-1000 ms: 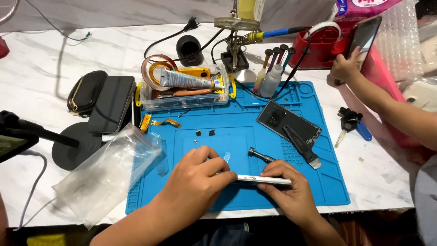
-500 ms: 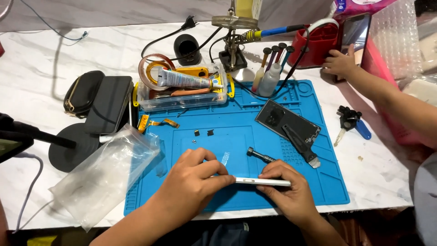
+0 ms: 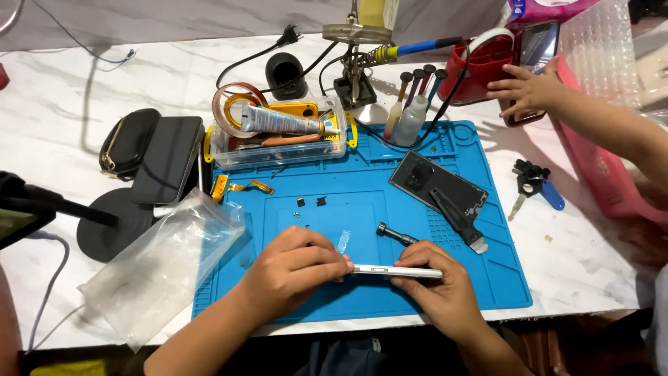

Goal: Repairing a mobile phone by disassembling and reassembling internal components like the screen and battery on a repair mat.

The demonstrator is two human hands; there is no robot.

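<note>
While both hands hold it edge-up over the front of the blue silicone work mat [image 3: 487, 278], the thin silver slab of a phone frame [image 3: 398, 271] sits level between them. The left hand [image 3: 289, 271] has its grip clenched on the frame's left end, fingertips pressed at the edge; the right hand [image 3: 435, 292] grasps the right end from below, thumb along the side. This looks like the step of working at the frame's edge, perhaps a seam or side slot. A further move would call for a steady hold and fine pressure at that edge. Just behind lie a small dark screwdriver [image 3: 395, 235] and a dark rectangular phone back panel [image 3: 438, 186]. Another person's hand [image 3: 523, 89] rests on the white marbled surface [image 3: 591, 257] near a red plastic tub [image 3: 487, 63].
</note>
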